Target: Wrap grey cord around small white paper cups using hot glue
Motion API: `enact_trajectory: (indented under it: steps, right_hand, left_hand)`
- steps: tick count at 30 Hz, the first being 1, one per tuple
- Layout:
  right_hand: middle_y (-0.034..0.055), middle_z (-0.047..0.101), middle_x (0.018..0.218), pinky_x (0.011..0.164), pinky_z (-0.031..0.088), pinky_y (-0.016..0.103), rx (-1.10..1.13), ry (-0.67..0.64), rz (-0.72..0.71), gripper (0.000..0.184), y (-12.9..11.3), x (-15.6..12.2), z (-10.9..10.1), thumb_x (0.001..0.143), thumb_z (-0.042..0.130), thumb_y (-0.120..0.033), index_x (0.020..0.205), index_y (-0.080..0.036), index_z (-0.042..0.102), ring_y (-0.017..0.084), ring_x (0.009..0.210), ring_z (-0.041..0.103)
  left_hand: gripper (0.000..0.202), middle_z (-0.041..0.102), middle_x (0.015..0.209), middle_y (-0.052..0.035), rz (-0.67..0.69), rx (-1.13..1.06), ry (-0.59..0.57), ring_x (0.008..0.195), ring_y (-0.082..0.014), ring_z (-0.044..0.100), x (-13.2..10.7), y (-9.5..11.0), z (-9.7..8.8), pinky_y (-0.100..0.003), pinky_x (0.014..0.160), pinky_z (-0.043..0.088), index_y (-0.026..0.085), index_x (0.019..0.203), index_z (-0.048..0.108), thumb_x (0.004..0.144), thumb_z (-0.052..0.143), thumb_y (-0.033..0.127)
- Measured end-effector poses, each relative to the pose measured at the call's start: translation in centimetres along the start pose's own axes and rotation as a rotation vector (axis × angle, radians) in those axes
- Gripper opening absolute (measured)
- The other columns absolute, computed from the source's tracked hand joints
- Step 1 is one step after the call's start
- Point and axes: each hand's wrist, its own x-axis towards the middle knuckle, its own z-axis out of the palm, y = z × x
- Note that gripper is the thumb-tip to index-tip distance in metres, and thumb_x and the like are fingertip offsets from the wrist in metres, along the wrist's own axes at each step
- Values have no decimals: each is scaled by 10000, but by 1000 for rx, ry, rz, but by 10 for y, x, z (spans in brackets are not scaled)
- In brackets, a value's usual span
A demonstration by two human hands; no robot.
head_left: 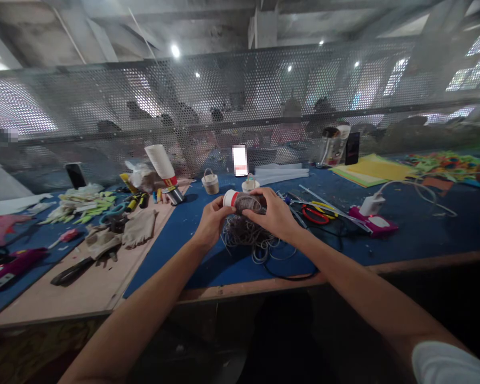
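Both my hands hold one paper cup lying sideways above the blue table cover. Grey cord is wound round most of the cup; its white and red end shows at the left. My left hand grips that left end with fingers curled. My right hand wraps over the wound part from the right. A loose tangle of grey cord lies on the blue cover just below the hands.
Two small finished baskets stand behind the cup. A stack of paper cups leans at the left, red scissors and a pink glue gun lie at the right. Gloves and tools cover a board. A perforated metal screen backs the table.
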Motion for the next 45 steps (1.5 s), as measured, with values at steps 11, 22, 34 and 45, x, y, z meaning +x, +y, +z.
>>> enact_trajectory:
  steps: [11, 22, 34, 45]
  right_hand:
    - [83, 632, 1202, 876, 530, 428, 15, 1, 5, 447, 1, 0, 0, 806, 710, -427, 1191, -260, 558, 259, 1012, 651]
    - [85, 633, 1206, 904, 526, 428, 49, 13, 12, 449, 3, 2, 0, 808, 715, -435, 1188, -254, 559, 259, 1045, 645]
    - [81, 634, 1205, 886, 527, 429, 26, 5, 6, 438, 3, 1, 0, 811, 709, -429, 1185, -261, 554, 263, 1031, 649]
    - [88, 634, 1216, 894, 528, 432, 29, 0, 6, 437, 2, 1, -2, 812, 707, -428, 1184, -252, 558, 262, 1035, 652]
  left_hand:
    - [265, 685, 862, -36, -2, 4, -11, 788, -137, 585, 1, -1, -2, -249, 777, 441, 130, 963, 744, 698, 731, 134]
    - [233, 682, 852, -27, -2, -13, -7, 793, -137, 576, 1, -1, -1, -239, 779, 438, 134, 916, 735, 683, 731, 136]
    - [271, 686, 837, -36, -18, 8, 2, 781, -149, 590, 2, -3, -3, -262, 765, 449, 127, 943, 745, 673, 738, 142]
    - [286, 695, 847, -42, -29, 15, -8, 803, -155, 604, 1, -2, -2, -263, 781, 450, 124, 958, 747, 675, 763, 160]
